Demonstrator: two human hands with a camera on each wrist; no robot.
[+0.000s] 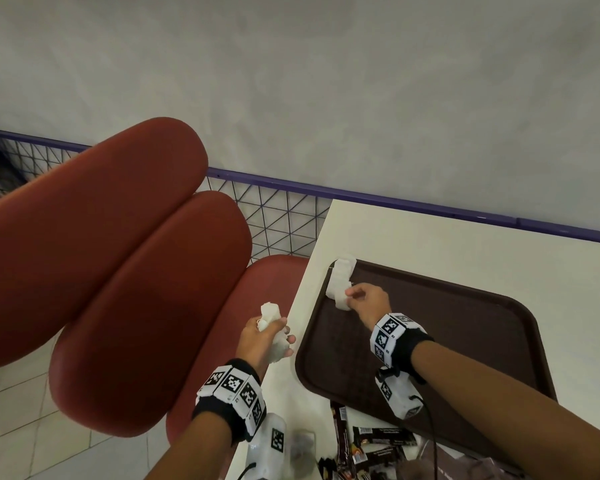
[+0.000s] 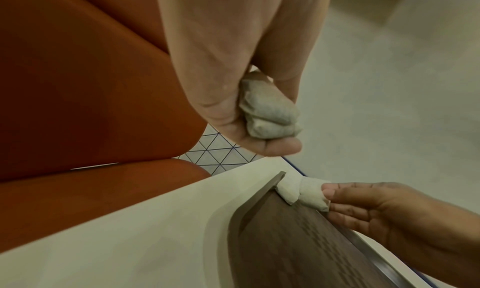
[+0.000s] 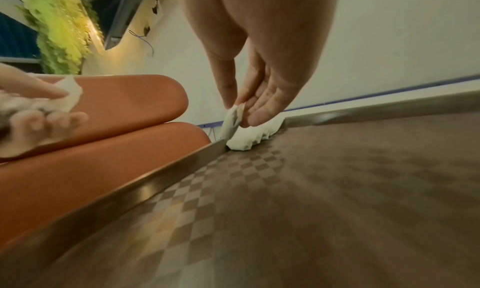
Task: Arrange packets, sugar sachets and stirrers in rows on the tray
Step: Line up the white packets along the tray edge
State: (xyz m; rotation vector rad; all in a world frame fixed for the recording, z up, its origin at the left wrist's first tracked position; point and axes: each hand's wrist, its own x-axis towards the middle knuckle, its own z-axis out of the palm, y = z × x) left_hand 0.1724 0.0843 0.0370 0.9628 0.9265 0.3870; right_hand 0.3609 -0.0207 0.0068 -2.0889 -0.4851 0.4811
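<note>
Sachets (image 1: 340, 282) lie in a short white line along the far-left rim of the tray (image 1: 465, 341), starting at its corner; the count is unclear, roughly 3 or 4, some overlapping and 1 riding up on the rim. Right hand (image 1: 369, 301) is at the near end of that line, thumb and forefinger pinching 1 sachet (image 3: 233, 118) with the other fingers loosely extended; that sachet is touching or just above the tray floor beside the last one placed. Left hand (image 1: 265, 337) is held off the table's (image 1: 430, 233) left edge, above the red seat (image 1: 118, 271), fingers curled round a bunch of spare sachets (image 2: 267, 109).

Assessment: 1 row is begun and not finished; the rest of the tray floor is bare. The reserve in the left hand has yet to be laid out. Dark packets (image 1: 378, 441) lie loose in a heap on the table at the tray's near edge, none placed. Stirrers cannot be identified in any view. Judged progress: early, well under half done.

Defect noted: the sachet line is uneven and crowds the rim; it will likely need straightening before further rows go beside it.
</note>
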